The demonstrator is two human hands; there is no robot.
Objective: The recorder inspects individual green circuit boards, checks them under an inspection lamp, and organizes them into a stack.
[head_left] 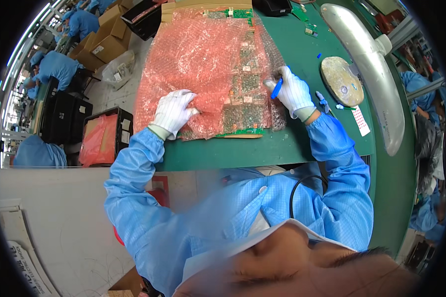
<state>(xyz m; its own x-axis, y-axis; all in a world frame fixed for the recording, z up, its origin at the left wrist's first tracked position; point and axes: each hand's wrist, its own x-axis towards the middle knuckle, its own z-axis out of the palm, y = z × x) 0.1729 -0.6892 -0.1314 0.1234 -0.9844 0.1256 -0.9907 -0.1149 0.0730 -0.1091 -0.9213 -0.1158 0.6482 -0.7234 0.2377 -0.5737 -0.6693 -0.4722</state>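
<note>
Pink bubble wrap [183,59] lies over a panel of green circuit boards [246,74], whose right-hand strip shows beside the wrap. My left hand [174,111], in a white striped glove, rests on the wrap's near left part, fingers curled and closed on a fold of it. In my gloved right hand [293,92] is a slim blue pen-like tool [276,89], tilted; its tip is too small to make out. That hand is at the right edge of the boards, beside clear bubble wrap [278,116]. Cardboard [248,135] peeks out under the near edge.
On the green table [208,156], a round stone-like disc [341,81] sits to the right, near crumpled blue bits [322,101] and a label sheet [361,121]. A silver lamp [369,59] arches over that side. A black crate [105,136] with pink plastic stands left.
</note>
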